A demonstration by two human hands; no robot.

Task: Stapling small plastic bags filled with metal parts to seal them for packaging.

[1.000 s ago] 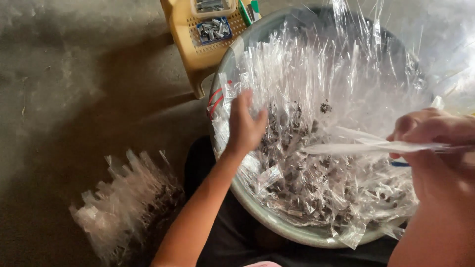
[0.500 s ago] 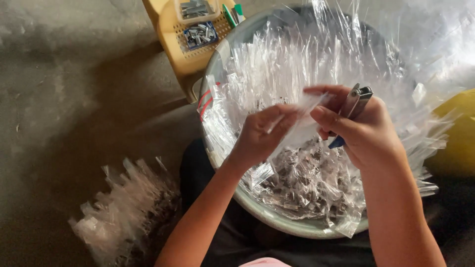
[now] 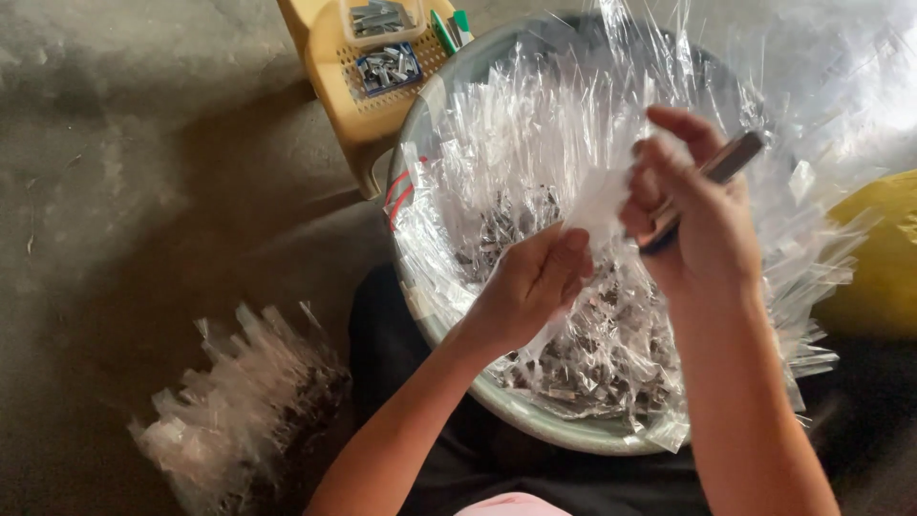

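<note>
Two bare hands hold a small clear bag over a basin of filled bags.

At far left, on the concrete floor (image 3: 115,191), lies a pile of bags (image 3: 239,411), clear plastic with dark contents. Above it, further in, a yellow stool (image 3: 358,105) carries a tray of staples (image 3: 387,67) and a green pen (image 3: 444,29). The basin (image 3: 535,420) rests on the person's lap, lined with clear plastic and heaped with small dark-filled packets. Over its middle, the left hand (image 3: 535,287) is closed, fingers pinching the lower end of the bag (image 3: 597,205). The right hand (image 3: 693,220) grips the bag's top and is also wrapped around a stapler (image 3: 712,177). At far right sits a yellow object (image 3: 879,258), blurred.
</note>
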